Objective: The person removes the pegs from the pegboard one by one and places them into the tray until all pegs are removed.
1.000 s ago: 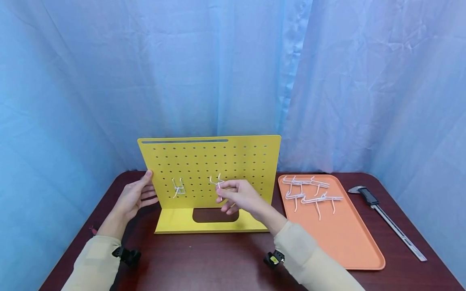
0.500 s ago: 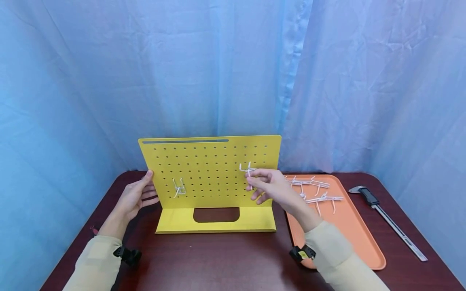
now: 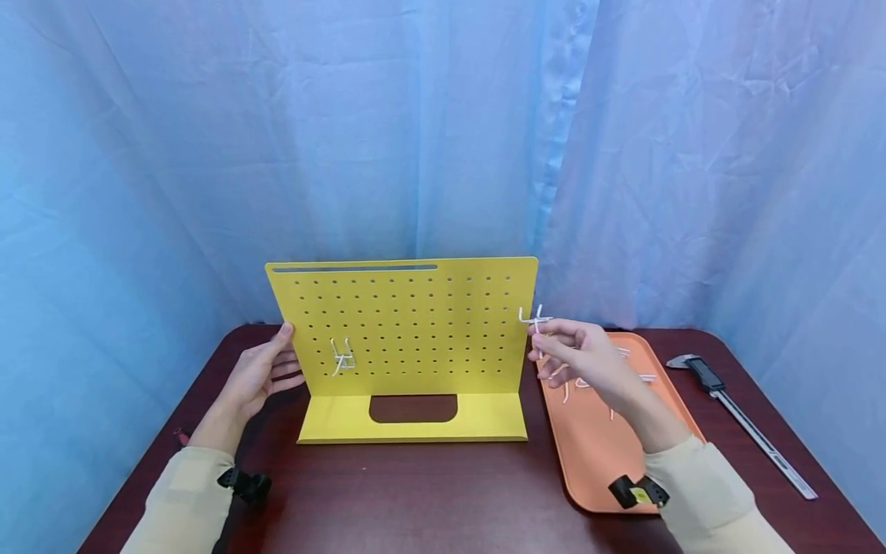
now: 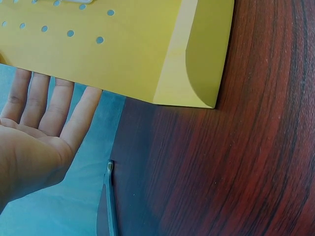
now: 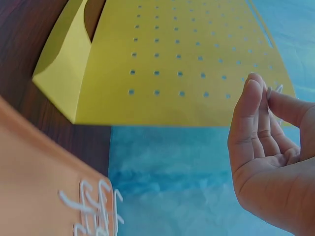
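Observation:
A yellow pegboard [image 3: 408,308] stands upright on its folded base. One white wire hook [image 3: 344,359] hangs in its lower left holes. My left hand [image 3: 258,373] holds the board's left edge, thumb on the front; in the left wrist view its long fingers [image 4: 56,101] reach straight behind the panel. Just off the board's right edge, my right hand [image 3: 588,358] pinches another white pegboard hook [image 3: 535,319] between thumb and fingertips, its two prongs pointing up. The right wrist view shows that hook mostly covered by the fingers.
An orange tray [image 3: 602,469] lies right of the board, with several white hooks [image 5: 101,209] at its far end, partly hidden by my right hand. Farther right is a caliper [image 3: 741,423] on the dark wooden table [image 3: 415,500]. Blue curtains [image 3: 443,138] enclose the back and sides.
My right hand has carried the hook from in front of the board's middle, rightward and slightly up, past its right edge. The left hand has stayed at the left edge.

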`<state>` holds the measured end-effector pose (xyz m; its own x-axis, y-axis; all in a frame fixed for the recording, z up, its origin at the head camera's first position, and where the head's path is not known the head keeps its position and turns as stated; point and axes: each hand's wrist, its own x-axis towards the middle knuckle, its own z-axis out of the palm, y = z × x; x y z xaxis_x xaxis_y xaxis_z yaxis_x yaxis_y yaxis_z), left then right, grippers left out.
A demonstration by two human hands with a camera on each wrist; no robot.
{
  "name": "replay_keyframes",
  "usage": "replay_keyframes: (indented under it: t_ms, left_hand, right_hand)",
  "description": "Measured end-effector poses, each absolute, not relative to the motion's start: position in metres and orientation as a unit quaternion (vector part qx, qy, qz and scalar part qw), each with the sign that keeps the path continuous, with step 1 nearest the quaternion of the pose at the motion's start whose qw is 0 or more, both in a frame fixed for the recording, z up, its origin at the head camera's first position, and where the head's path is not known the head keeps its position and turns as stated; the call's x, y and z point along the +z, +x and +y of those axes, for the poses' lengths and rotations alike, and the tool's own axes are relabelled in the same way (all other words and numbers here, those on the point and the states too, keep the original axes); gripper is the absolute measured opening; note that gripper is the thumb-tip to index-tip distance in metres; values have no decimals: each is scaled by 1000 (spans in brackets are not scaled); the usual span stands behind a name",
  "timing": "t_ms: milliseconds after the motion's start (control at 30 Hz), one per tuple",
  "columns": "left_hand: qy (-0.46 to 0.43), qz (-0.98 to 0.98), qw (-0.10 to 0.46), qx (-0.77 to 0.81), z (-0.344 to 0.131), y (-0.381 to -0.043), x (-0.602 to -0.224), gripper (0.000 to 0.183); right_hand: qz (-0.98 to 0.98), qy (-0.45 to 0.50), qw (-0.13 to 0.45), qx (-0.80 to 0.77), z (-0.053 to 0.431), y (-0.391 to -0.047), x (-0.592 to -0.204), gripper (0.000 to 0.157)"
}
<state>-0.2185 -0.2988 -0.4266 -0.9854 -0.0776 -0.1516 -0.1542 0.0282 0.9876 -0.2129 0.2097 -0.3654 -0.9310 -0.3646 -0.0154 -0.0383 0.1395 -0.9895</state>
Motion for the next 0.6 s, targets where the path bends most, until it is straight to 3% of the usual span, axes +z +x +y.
replay_keyframes:
  t_ms: [267, 600]
  left_hand:
    - [-80, 711, 29, 698, -298, -216, -423, 52]
    - [-82, 714, 28, 695, -298, -216, -424, 57]
  right_hand:
    - [768, -132, 116, -615, 236, -207, -376, 37]
    - [804, -124, 139, -564, 273, -202, -402, 43]
